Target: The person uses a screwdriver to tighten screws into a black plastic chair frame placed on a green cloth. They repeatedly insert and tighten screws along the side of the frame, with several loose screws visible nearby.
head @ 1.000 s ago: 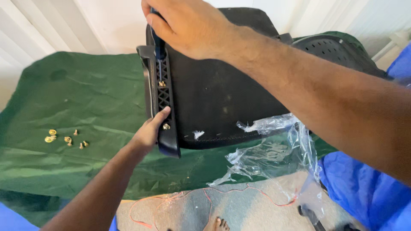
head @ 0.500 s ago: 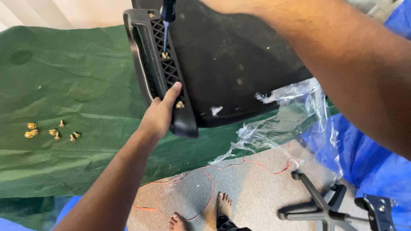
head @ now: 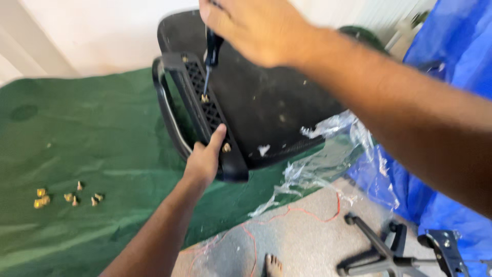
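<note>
Since half a second ago, our right hand has come back into view at twelve o'clock, and the chair seat now sits a little lower and more central before us. We close this hand fully around the dark handle of a screwdriver, holding it upright so that its tip meets a brass screw in the ribbed armrest bracket; the steep angle lets us press down along the shaft.

Our left hand reaches up from seven o'clock and wraps around the lower end of the armrest, thumb laid along the bracket just beside a second screw. We judge this grip is there to steady the seat, which stands tilted on its edge on the green cloth.

At nine o'clock, a small cluster of loose brass screws lies on the cloth, well apart from the seat. Crumpled clear plastic wrap trails at four o'clock, and the chair's wheeled base lies on the carpet at five o'clock.
</note>
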